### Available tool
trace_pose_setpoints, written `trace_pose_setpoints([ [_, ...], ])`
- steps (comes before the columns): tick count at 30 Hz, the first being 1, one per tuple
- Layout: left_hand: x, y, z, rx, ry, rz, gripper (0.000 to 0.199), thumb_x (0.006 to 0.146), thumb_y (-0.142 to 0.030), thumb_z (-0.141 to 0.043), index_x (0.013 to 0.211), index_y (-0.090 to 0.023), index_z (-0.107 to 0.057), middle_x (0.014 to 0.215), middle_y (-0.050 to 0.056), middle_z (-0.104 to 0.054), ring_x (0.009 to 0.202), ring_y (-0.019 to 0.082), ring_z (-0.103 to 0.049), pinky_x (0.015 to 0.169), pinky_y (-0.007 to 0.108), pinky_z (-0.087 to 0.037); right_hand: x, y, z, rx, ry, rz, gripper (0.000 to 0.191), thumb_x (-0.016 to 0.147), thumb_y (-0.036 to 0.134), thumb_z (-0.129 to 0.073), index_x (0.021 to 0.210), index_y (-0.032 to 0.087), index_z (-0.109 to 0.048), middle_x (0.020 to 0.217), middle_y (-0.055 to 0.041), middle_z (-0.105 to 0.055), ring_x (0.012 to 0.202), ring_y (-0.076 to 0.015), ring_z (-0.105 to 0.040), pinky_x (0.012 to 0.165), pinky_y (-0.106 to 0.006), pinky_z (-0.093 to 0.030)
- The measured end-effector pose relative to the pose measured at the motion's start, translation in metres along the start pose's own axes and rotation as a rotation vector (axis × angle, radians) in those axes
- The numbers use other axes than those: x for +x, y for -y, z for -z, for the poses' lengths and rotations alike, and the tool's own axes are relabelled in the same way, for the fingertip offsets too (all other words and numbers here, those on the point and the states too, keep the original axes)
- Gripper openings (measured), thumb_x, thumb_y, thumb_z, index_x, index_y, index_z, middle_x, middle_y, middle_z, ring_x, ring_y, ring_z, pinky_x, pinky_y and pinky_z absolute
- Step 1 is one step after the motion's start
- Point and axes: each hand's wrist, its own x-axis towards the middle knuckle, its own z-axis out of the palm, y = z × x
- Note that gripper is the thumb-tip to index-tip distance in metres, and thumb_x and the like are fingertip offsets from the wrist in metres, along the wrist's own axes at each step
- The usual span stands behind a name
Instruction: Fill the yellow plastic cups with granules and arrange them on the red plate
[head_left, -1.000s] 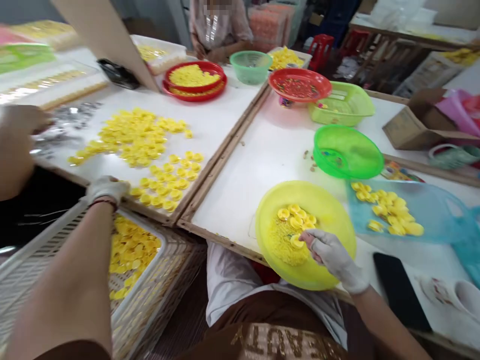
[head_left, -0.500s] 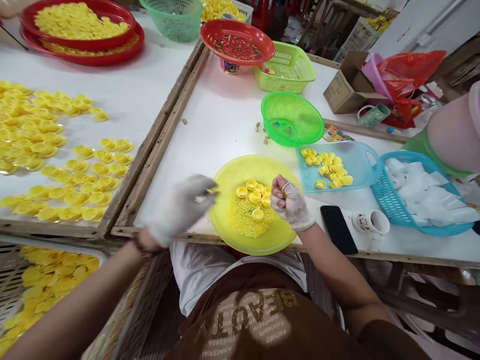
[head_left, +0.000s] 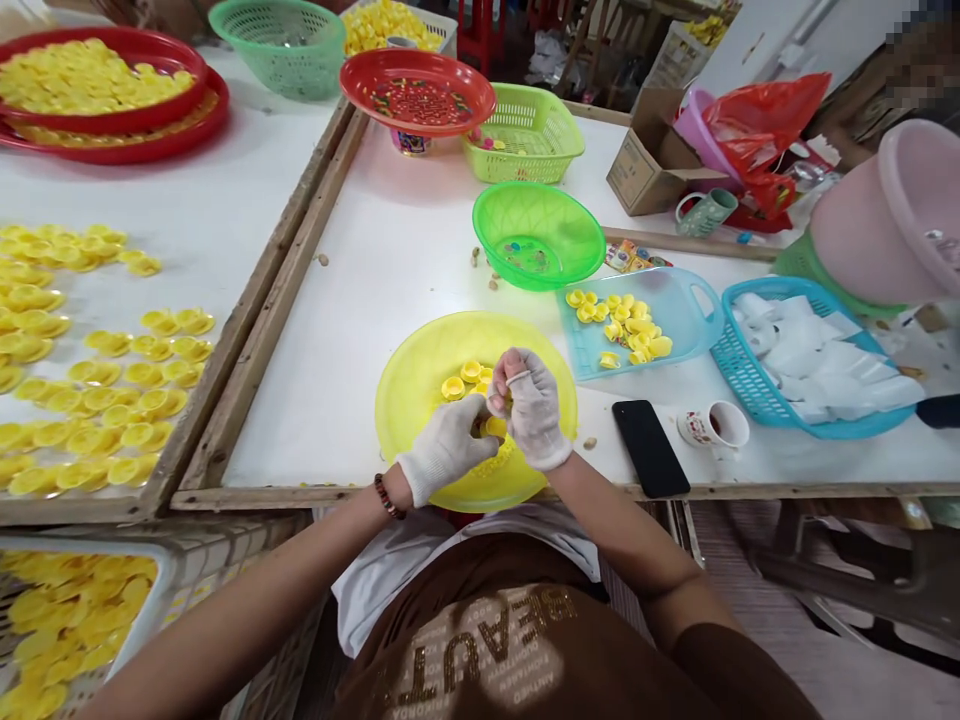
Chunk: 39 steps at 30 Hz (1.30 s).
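Left hand (head_left: 448, 446): fingers bent at a yellow cup (head_left: 495, 427), grip unclear. Right hand (head_left: 535, 412): fingers curled closed, contents unclear. Both above yellow bowl (head_left: 405, 365); more cups (head_left: 452, 388) inside, toward eleven o'clock. Outside it: green bowl (head_left: 574, 235), one o'clock; blue tray (head_left: 686, 325) bearing similar cups, two; black phone (head_left: 651, 448), three, on desk (head_left: 300, 400)

Yellow basin (head_left: 405, 400): round, wide, shallow, translucent; open side up at the near edge of the bench (head_left: 292, 400) — near rim projecting past that edge. Cup pieces (head_left: 453, 388): small, yellow, glossy, with flared rims; grouped inside the basin, visible mouths upward, several partly hidden. Yellow granules (head_left: 491, 463): fine, loose; spread in the basin on the near side — extent partly hidden.
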Motion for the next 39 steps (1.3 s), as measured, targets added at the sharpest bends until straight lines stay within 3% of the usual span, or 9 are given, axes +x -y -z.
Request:
trace_pose_setpoints([
  [7, -0.010, 0.002, 0.003, -0.132, -0.080, -0.047, 0.016, 0.073, -0.021, -0.067, 0.082, -0.018, -0.055, 0.069, -0.003, -0.057, 0.059, 0.012, -0.047, 0.059, 0.025, -0.038, -0.003, -0.005, -0.006, -0.038, 0.045, 0.090, 0.036, 0.090, 0.050, -0.063, 0.076, 0.021, -0.048, 0.062, 0.0070, -0.044, 0.048, -0.0068, -0.049, 0.045, -0.021, -0.038],
  [17, -0.023, 0.008, 0.012, -0.219, -0.142, 0.027, 0.025, 0.074, -0.032, -0.074, 0.091, -0.017, -0.062, 0.080, 0.001, -0.067, 0.070, 0.016, -0.060, 0.069, 0.029, -0.047, -0.003, 0.010, 0.010, -0.045, 0.039, -0.100, 0.039, 0.084, 0.053, -0.069, 0.075, 0.021, -0.048, 0.059, 0.0085, -0.041, 0.043, -0.0040, -0.036, 0.040, -0.018, -0.024],
  [22, -0.028, 0.014, 0.018, -0.208, -0.175, 0.031, 0.025, 0.076, -0.036, -0.073, 0.090, -0.018, -0.063, 0.075, 0.000, -0.064, 0.066, 0.015, -0.058, 0.065, 0.028, -0.046, -0.011, 0.012, 0.028, -0.300, 0.174, -0.171, 0.034, 0.090, 0.052, -0.063, 0.082, 0.019, -0.064, 0.054, 0.0079, -0.039, 0.042, -0.0045, -0.033, 0.041, -0.019, -0.024],
  [26, -0.029, 0.013, 0.016, -0.146, -0.181, -0.031, 0.014, 0.077, -0.025, -0.069, 0.087, -0.018, -0.063, 0.076, 0.001, -0.064, 0.068, 0.015, -0.057, 0.067, 0.028, -0.045, -0.022, 0.013, 0.024, -0.584, 0.389, -0.097, 0.030, 0.090, 0.047, -0.064, 0.093, 0.020, -0.075, 0.063, 0.0027, -0.052, 0.054, -0.0077, -0.043, 0.049, -0.021, -0.036],
  [28, -0.032, 0.012, 0.020, -0.119, -0.205, -0.063, 0.013, 0.077, -0.023, -0.069, 0.088, -0.018, -0.063, 0.079, 0.001, -0.064, 0.070, 0.015, -0.056, 0.069, 0.029, -0.045, -0.027, 0.012, 0.021, -0.640, 0.400, -0.073, 0.027, 0.089, 0.045, -0.065, 0.095, 0.021, -0.077, 0.069, 0.0001, -0.058, 0.057, -0.0092, -0.045, 0.051, -0.022, -0.038],
  [33, -0.042, 0.029, 0.069, -0.049, -0.419, -0.080, 0.021, 0.081, -0.031, -0.072, 0.094, -0.017, -0.063, 0.092, 0.005, -0.064, 0.081, 0.017, -0.060, 0.076, 0.030, -0.049, -0.021, 0.004, 0.031, -0.718, 0.284, -0.092, 0.027, 0.091, 0.044, -0.062, 0.098, 0.023, -0.075, 0.059, 0.0009, -0.053, 0.049, -0.0120, -0.041, 0.044, -0.025, -0.036],
  [35, -0.047, 0.051, 0.101, 0.035, -0.578, -0.048, 0.020, 0.084, -0.032, -0.069, 0.096, -0.017, -0.064, 0.100, 0.007, -0.064, 0.090, 0.018, -0.061, 0.084, 0.030, -0.050, -0.017, -0.001, 0.039, -0.903, 0.399, -0.057, 0.026, 0.093, 0.043, -0.058, 0.094, 0.024, -0.075, 0.063, -0.0015, -0.060, 0.055, -0.0157, -0.051, 0.049, -0.029, -0.044],
  [37, -0.053, 0.082, 0.138, 0.160, -0.726, 0.043, 0.022, 0.084, -0.034, -0.069, 0.095, -0.016, -0.065, 0.105, 0.008, -0.064, 0.096, 0.020, -0.061, 0.090, 0.031, -0.049, -0.016, -0.006, 0.047, -1.162, 0.559, 0.013, 0.026, 0.093, 0.040, -0.056, 0.094, 0.023, -0.075, 0.080, -0.0056, -0.071, 0.072, -0.0208, -0.064, 0.068, -0.035, -0.055],
  [39, -0.057, 0.120, 0.176, 0.286, -0.838, 0.197, 0.025, 0.081, -0.035, -0.070, 0.095, -0.015, -0.066, 0.107, 0.008, -0.064, 0.101, 0.021, -0.060, 0.094, 0.032, -0.047, -0.019, -0.009, 0.053, -1.401, 0.674, 0.086, 0.026, 0.092, 0.035, -0.054, 0.100, 0.021, -0.076, 0.097, -0.0088, -0.075, 0.091, -0.0253, -0.069, 0.089, -0.043, -0.055],
])
